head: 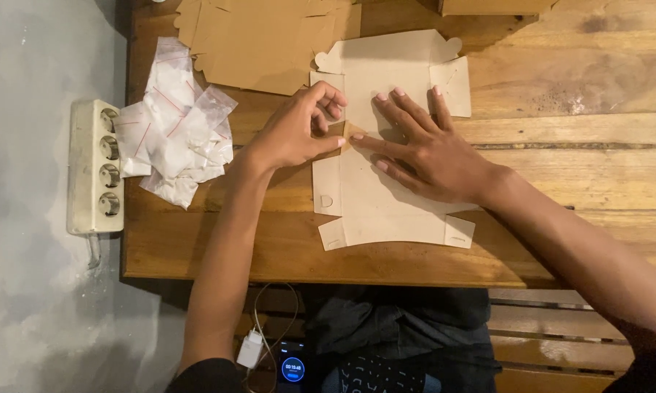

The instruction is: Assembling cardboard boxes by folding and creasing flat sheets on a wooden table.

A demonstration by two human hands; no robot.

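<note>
White four-socket power strip far left of the flat pale die-cut cardboard box blank; clear plastic bags between. Blank lies mid wooden counter. Left hand fingers pinch shut on its small side flap; right hand presses flat, fingers spread. Judgement: crease along the score, keep the panel pinned.

Left of the left hand: heaped clear zip bags and a white power strip; beyond it, stacked brown cardboard blanks on the wooden table.
</note>
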